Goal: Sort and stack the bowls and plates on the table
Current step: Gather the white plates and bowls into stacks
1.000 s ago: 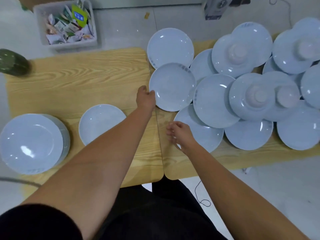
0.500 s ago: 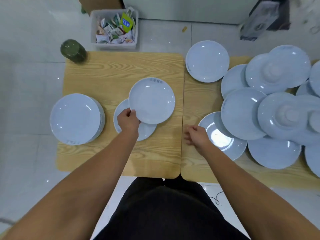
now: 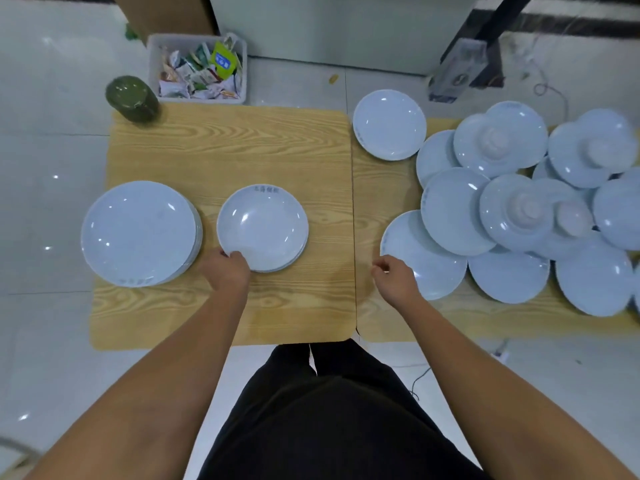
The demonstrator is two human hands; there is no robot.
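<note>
Setting a plate onto the small plate stack (image 3: 262, 228) looks like the step in hand: the left hand (image 3: 228, 271) pinches its near rim, fingers curled over the edge. The big plate stack (image 3: 138, 233) sits just left of it. Off to its right, the right hand (image 3: 394, 277) is loosely curled and empty, just beside a loose plate (image 3: 426, 268). Next move I'd guess: let go, then grab that one by the rim.
</note>
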